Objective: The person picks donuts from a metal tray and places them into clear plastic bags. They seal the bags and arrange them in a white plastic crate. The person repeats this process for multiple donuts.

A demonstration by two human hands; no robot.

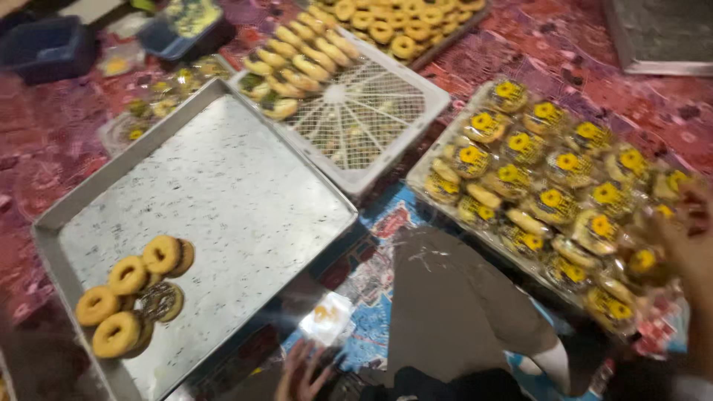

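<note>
in the head view, the left hand (301,371) sits at the bottom centre of the frame, fingers spread and loose, reaching up toward a small clear plastic packet with a yellow round mark (327,318); its grip is wide open and holds nothing, the fingertips just short of the packet or barely touching it, blur makes that hard to tell. the packet lies on the patterned floor mat (386,215), just beside the lower right edge of the large speckled grey metal tray (223,186). in the lower left of that tray sits a small cluster of golden ring-shaped doughnuts (130,293). the right hand (687,245) is at the right edge of the frame, blurred, over the flat tray of wrapped doughnuts with yellow labels (549,200); whether its grip is closed on a wrapped piece i cannot tell. a white plastic lattice crate (371,119) with unwrapped pastries stands in the upper middle. a sound way to take the packet, as i judge it, is to pinch it by its edge so it stays flat and uncrumpled.
</note>
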